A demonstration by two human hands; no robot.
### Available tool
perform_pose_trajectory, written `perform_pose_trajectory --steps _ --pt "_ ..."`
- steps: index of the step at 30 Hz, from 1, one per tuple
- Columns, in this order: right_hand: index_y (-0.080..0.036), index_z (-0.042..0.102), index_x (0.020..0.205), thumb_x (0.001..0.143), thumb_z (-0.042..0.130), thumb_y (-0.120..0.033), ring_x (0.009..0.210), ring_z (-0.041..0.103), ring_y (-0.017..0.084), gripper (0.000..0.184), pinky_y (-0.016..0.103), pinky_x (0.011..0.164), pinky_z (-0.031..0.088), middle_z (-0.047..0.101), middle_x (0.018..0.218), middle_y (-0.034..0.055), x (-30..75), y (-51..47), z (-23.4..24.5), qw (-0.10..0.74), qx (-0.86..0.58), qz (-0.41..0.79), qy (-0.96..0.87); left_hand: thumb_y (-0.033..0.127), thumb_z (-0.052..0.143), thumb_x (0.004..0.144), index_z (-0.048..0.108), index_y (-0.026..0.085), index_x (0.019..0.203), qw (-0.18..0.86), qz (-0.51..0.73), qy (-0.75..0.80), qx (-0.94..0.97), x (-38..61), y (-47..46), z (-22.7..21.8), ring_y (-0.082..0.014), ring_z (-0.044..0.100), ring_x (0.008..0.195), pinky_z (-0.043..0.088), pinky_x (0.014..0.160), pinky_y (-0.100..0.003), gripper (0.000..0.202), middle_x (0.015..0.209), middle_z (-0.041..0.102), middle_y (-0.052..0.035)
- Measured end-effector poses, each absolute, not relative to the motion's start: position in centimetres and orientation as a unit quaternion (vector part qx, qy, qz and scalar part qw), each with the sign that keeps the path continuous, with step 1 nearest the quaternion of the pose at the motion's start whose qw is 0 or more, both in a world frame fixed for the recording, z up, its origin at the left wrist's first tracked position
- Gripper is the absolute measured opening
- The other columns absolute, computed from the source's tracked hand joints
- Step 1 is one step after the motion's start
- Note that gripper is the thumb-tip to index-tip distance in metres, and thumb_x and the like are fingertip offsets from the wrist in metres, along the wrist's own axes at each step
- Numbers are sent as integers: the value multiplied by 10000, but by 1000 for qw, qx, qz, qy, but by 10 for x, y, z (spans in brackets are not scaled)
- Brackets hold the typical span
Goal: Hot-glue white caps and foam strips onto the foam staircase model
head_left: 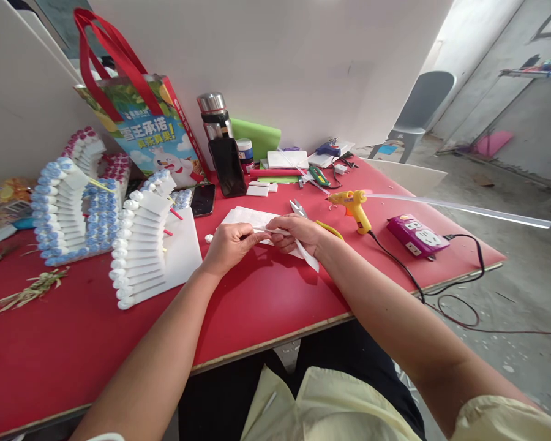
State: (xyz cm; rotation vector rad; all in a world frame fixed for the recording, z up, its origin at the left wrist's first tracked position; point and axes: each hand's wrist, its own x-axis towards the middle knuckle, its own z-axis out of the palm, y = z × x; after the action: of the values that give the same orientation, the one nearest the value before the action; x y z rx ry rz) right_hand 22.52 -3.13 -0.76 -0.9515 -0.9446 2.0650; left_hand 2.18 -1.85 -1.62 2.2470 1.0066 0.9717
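Note:
My left hand (232,245) is closed, thumb and forefinger pinching the left end of a thin, rolled or folded white paper piece (310,260). My right hand (296,231) wraps its fingers round the same piece, and its loose end hangs below the palm. The two hands almost meet at the fingertips. Under and behind them lie flat white paper sheets (245,215) on the red table. A small white knob (209,239) rests just left of the sheets. Scissors (298,209) with yellow handles lie behind my right wrist, partly hidden by it.
A yellow glue gun (360,213) stands right, near a purple power strip (417,236) with black cords. Left are a fan of white-tipped paper sticks (140,251) on a white board and blue-tipped ones (64,208). Behind stand a phone (203,199), steel flask (213,113) and bag (153,141).

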Motion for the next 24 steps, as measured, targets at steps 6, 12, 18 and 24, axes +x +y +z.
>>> perform_pose_trajectory --steps 6,12,18,24 --pt "-138 548 740 838 614 -227 415 180 28 149 130 344 211 416 558 -55 228 -26 -12 347 -348 797 -351 563 689 857 767 176 1018 234 350 368 829 22 -18 -19 -115 453 582 376 593 -237 426 648 592 16" --pt "-127 562 758 853 597 -234 408 162 21 147 119 343 209 380 544 -74 231 -25 -12 366 -344 793 -345 555 694 855 739 167 1231 233 352 367 829 21 -16 -24 -120 417 574 394 625 -246 542 595 530 37" --pt "-137 555 769 854 594 -240 405 168 26 139 122 339 214 354 543 -81 232 -24 -13 364 -340 791 -356 543 713 844 727 178 1263 233 343 368 832 21 -17 -24 -117 392 586 381 618 -244 556 601 488 45" --pt "-127 565 770 859 576 -219 403 176 22 129 123 338 207 347 541 -83 232 -24 -12 363 -340 792 -354 534 714 849 723 193 1243 222 335 365 840 22 -18 -22 -111 408 583 379 612 -240 521 608 504 50"
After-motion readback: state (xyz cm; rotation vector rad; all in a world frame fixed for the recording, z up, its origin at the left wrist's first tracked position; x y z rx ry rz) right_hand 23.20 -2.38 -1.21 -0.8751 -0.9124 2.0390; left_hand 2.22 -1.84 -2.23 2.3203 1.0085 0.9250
